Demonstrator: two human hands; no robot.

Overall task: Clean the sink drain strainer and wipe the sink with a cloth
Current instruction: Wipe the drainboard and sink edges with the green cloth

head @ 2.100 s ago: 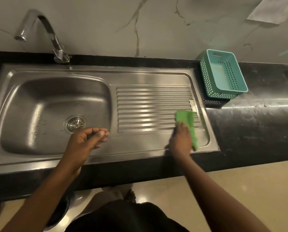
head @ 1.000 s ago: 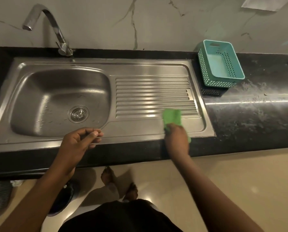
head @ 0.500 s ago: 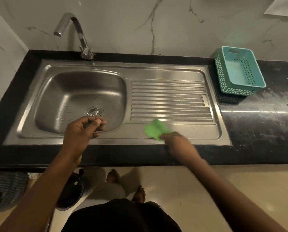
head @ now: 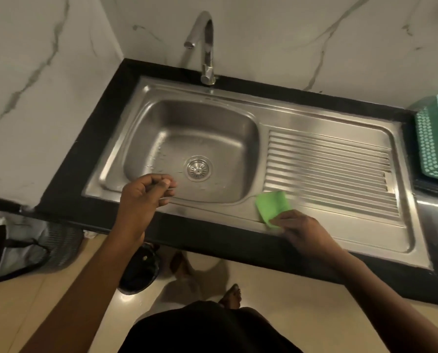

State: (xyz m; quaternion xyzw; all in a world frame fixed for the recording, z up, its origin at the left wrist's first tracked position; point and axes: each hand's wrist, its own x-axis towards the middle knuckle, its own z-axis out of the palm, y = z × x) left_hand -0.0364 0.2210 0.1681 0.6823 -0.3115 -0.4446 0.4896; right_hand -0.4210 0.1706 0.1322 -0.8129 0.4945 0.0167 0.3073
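A steel sink (head: 146, 103) with a ribbed drainboard (head: 327, 169) is set in a black counter. The round drain strainer (head: 199, 168) sits in the bottom of the basin. My right hand (head: 302, 230) presses a green cloth (head: 272, 206) flat on the sink's front rim, at the near left corner of the drainboard. Over the basin's front edge, left of the strainer, my left hand (head: 144, 197) hovers with its fingers curled shut and nothing visible in them.
A chrome tap (head: 205, 44) rises behind the basin. A teal perforated basket (head: 434, 146) stands on the counter at the far right. Below the counter are a dark bin (head: 139, 273), a grey basket (head: 57, 248) with bags, and my feet on the floor.
My right hand has slid the green cloth leftward along the drainboard's front edge toward the basin. The view has swung left. My left hand stays curled near the basin's front.
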